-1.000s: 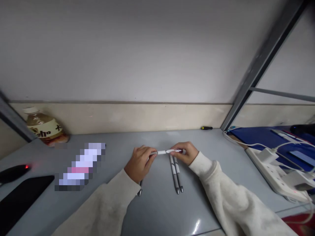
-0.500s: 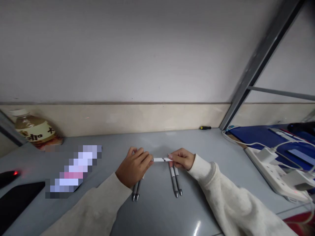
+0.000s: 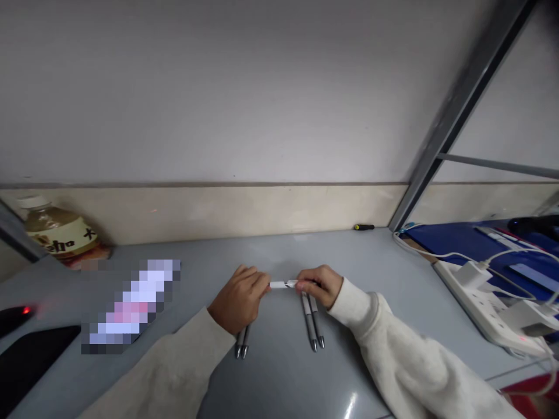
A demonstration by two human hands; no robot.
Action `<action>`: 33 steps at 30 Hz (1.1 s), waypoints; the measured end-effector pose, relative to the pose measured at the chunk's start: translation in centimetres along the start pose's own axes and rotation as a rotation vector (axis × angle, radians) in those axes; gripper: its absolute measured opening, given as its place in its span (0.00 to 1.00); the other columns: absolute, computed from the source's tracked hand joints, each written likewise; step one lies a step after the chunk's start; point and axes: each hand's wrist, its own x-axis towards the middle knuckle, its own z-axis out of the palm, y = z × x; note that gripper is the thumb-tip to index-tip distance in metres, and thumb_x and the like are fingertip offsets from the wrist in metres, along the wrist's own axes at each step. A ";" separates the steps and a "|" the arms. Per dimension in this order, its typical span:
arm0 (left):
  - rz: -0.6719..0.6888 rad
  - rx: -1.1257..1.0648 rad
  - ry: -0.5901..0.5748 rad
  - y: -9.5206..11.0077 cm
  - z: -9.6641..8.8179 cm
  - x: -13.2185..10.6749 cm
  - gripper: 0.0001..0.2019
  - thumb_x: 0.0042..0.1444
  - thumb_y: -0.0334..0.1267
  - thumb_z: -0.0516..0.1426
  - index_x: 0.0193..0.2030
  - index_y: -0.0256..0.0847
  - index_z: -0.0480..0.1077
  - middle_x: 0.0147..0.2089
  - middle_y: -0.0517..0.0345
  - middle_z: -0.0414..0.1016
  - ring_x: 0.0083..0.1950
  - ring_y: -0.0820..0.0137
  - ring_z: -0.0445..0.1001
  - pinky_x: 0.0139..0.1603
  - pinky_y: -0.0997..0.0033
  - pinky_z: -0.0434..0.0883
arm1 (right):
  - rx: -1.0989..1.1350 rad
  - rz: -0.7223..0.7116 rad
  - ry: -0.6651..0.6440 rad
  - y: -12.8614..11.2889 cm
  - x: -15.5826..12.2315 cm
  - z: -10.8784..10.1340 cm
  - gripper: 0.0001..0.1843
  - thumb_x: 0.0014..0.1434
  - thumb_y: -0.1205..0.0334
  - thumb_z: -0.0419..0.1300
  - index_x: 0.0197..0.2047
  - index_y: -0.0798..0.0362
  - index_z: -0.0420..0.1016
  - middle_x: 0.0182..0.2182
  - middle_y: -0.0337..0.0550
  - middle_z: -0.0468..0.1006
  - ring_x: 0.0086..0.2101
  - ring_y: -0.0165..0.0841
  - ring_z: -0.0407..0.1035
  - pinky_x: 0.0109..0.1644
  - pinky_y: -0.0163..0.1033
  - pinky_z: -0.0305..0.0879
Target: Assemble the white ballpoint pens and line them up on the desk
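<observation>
Now holding a short white pen point(image 3: 283, 284) crosswise between both hands, close over the grey tabletop point(image 3: 279, 378); not telling from this view whether touching it. Pinching the pen's left end with the left hand point(image 3: 238, 299), fingers curled closed around it, knuckles up. Gripping the other end with the right hand point(image 3: 317, 285), thumb and fingertips closed tight on the barrel, leaving only a small white stretch showing between the two hands. Covering with the left hand the far ends of a pair of grey pens point(image 3: 241, 344), lying side by side and touching, tips pointing toward the near edge. Covering with the right hand the far ends of a second pair of grey pens point(image 3: 312, 323), also lying together, tips near. Keeping the two pairs well apart, with the held pen spanning the gap between them. Wearing cream sleeves point(image 3: 414, 361) down to both wrists. Sharing the tabletop with a brown drink bottle point(image 3: 61, 233) at the back wall far left, a black mouse point(image 3: 13, 317) glowing red and a flat black slab point(image 3: 30, 361) at the left edge, a black-and-yellow screwdriver point(image 3: 364, 227) by the back wall beside a grey metal post point(image 3: 454, 116), and a white power strip point(image 3: 493, 308) off to the right.
</observation>
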 end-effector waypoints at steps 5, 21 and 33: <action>-0.056 -0.020 -0.013 -0.2 0.0 0.0 0.16 0.60 0.27 0.39 0.25 0.39 0.61 0.23 0.58 0.64 0.27 0.69 0.59 0.30 0.69 0.56 | -0.098 -0.098 0.175 0.3 0.2 -0.1 0.21 0.50 0.47 0.60 0.38 0.56 0.75 0.23 0.40 0.69 0.21 0.26 0.58 0.25 0.32 0.55; -0.082 0.016 -0.041 -0.2 0.1 -0.1 0.16 0.64 0.33 0.38 0.30 0.39 0.62 0.26 0.58 0.68 0.29 0.69 0.65 0.33 0.68 0.55 | 0.189 0.147 0.180 1.2 0.0 0.2 0.15 0.50 0.51 0.59 0.32 0.55 0.69 0.20 0.35 0.65 0.19 0.24 0.55 0.24 0.31 0.54; -0.126 -0.027 -0.081 -0.2 0.1 -0.3 0.14 0.63 0.35 0.40 0.34 0.38 0.64 0.30 0.56 0.70 0.33 0.66 0.67 0.36 0.66 0.56 | 0.148 0.111 0.276 1.3 0.1 -0.2 0.15 0.45 0.56 0.64 0.35 0.54 0.71 0.28 0.39 0.70 0.24 0.26 0.60 0.25 0.30 0.56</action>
